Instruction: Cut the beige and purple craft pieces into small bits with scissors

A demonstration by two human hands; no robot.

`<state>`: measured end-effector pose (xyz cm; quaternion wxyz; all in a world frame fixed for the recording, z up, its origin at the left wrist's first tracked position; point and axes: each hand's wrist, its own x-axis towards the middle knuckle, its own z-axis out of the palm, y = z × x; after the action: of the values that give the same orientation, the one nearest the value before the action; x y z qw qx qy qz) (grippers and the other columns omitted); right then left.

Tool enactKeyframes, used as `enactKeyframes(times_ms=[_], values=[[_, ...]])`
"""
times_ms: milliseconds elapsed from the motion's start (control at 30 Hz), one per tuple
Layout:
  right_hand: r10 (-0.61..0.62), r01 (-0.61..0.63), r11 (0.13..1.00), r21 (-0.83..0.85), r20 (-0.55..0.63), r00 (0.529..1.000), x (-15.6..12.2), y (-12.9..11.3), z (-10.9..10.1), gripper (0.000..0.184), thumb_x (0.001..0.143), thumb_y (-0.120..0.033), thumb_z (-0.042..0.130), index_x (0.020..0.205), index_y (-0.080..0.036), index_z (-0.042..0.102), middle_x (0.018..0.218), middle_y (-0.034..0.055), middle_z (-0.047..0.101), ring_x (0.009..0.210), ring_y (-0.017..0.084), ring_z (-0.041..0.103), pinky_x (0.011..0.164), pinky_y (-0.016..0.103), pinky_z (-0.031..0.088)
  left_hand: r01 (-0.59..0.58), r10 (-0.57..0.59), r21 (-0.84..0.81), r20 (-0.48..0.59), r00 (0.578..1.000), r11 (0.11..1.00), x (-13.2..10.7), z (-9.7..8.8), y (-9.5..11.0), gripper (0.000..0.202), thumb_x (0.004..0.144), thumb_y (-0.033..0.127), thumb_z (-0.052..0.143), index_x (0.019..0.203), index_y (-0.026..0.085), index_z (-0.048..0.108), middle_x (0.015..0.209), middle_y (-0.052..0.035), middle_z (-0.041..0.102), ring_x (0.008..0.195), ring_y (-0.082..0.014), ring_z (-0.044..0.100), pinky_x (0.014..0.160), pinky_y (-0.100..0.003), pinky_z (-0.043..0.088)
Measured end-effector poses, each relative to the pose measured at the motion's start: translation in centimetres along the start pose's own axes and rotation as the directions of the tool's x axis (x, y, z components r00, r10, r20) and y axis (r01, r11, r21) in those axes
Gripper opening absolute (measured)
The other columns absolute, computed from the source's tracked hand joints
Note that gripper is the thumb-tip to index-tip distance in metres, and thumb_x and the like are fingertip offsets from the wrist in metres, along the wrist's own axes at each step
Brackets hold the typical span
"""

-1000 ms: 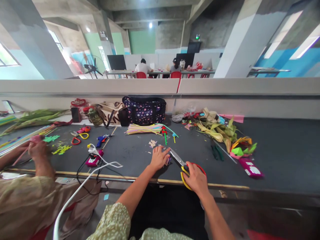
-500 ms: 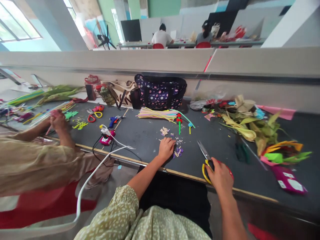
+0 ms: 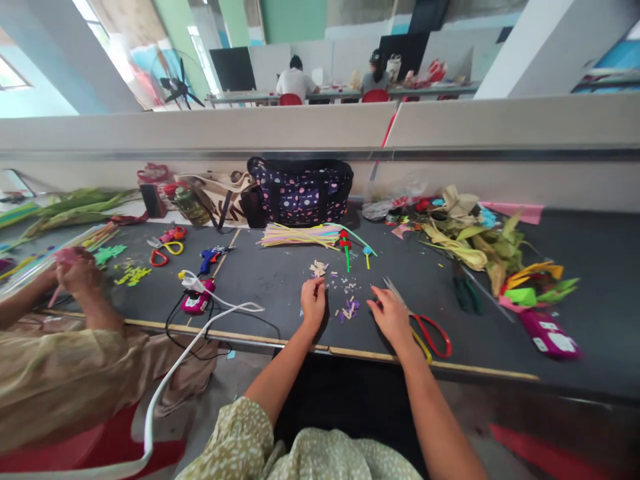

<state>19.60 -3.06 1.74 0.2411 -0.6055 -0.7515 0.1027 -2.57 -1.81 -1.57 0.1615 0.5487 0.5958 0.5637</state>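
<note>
My left hand hovers at the near side of a small pile of beige pieces, its fingers loosely bent and nothing visible in them. To the right, my right hand is open, thumb and fingers apart. It partly covers the scissors, which lie on the table with red and yellow handles and their blades pointing away from me. Between my hands lie purple and beige bits and pale crumbs. Beyond them are a red flower on a green stem and a small blue flower on a yellow stem.
A bundle of pastel pipe cleaners lies before a dark patterned bag. Left are a blue glue gun and a white cable. Dried husks and pliers lie right. A co-worker's hands are far left.
My right hand has let go of the scissors and moved left, towards the purple bits. My left hand has drawn back from the scraps. The camera view has turned slightly right.
</note>
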Motion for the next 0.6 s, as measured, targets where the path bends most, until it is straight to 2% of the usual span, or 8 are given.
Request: enactKeyframes(times_ms=[100,167,267,333,433,500,600], values=[[-0.012,0.014,1.000,-0.025,0.083,0.997,3.2,-1.7,1.1,0.039,0.088,-0.032,0.050,0.124,-0.019,0.056,0.113,0.0090,0.059,0.096,0.018,0.057,0.087,0.029,0.044,0.010,-0.010,-0.021,0.000,1.000,1.000,0.1,0.1,-0.4,0.018,0.087,0.024,0.051,0.098,0.020,0.064,0.091,-0.0054,0.065,0.086,-0.0191,0.057,0.078,-0.033,0.044],[-0.006,0.013,0.999,-0.052,0.138,0.990,4.9,-2.7,1.8,0.036,0.086,-0.028,0.054,0.120,-0.019,0.059,0.111,0.0094,0.060,0.103,0.020,0.054,0.089,0.029,0.041,0.013,-0.013,-0.033,0.006,1.000,0.999,0.2,0.2,-0.7,0.018,0.087,0.023,0.050,0.099,0.020,0.064,0.091,-0.0055,0.064,0.086,-0.0190,0.058,0.077,-0.033,0.044],[0.022,-0.004,0.996,-0.085,0.210,0.977,6.5,-4.1,2.8,0.028,0.084,-0.015,0.051,0.108,-0.017,0.066,0.105,0.0114,0.061,0.102,0.019,0.053,0.087,0.027,0.040,0.011,-0.010,-0.050,0.014,1.000,0.999,0.3,0.2,-1.1,0.021,0.086,0.019,0.049,0.101,0.021,0.063,0.092,-0.0054,0.063,0.089,-0.0191,0.059,0.079,-0.033,0.045],[-0.005,0.025,0.997,-0.070,0.264,0.965,6.7,-4.8,3.1,0.030,0.084,-0.010,0.047,0.103,-0.019,0.068,0.104,0.0092,0.061,0.099,0.016,0.054,0.086,0.024,0.040,0.019,-0.018,-0.062,0.017,1.000,0.998,0.3,0.2,-1.2,0.024,0.085,0.016,0.047,0.102,0.021,0.062,0.093,-0.0054,0.063,0.090,-0.0188,0.059,0.080,-0.033,0.045],[-0.042,0.056,0.998,-0.040,0.291,0.956,6.3,-5.2,3.0,0.040,0.086,-0.007,0.041,0.112,-0.025,0.066,0.108,0.0049,0.061,0.101,0.012,0.055,0.088,0.021,0.038,0.037,-0.036,-0.083,0.019,0.999,0.996,0.4,0.2,-1.2,0.027,0.084,0.014,0.045,0.103,0.021,0.062,0.094,-0.0053,0.063,0.091,-0.0183,0.059,0.081,-0.033,0.046],[0.000,0.017,0.998,-0.062,0.267,0.964,5.8,-5.0,2.7,0.045,0.085,-0.004,0.038,0.117,-0.022,0.063,0.112,0.0083,0.060,0.105,0.014,0.054,0.090,0.024,0.038,0.048,-0.046,-0.099,0.014,0.999,0.994,0.4,0.2,-1.1,0.028,0.083,0.013,0.045,0.103,0.021,0.061,0.095,-0.0053,0.063,0.092,-0.0182,0.059,0.082,-0.033,0.046],[0.074,-0.049,0.993,-0.106,0.248,0.966,5.3,-4.9,2.5,0.042,0.081,0.000,0.038,0.111,-0.013,0.065,0.105,0.0153,0.061,0.101,0.020,0.056,0.088,0.030,0.039,0.078,-0.079,-0.127,-0.007,0.997,0.989,0.5,0.3,-1.0,0.028,0.083,0.014,0.045,0.104,0.021,0.061,0.094,-0.0056,0.063,0.090,-0.0180,0.059,0.082,-0.033,0.047]])
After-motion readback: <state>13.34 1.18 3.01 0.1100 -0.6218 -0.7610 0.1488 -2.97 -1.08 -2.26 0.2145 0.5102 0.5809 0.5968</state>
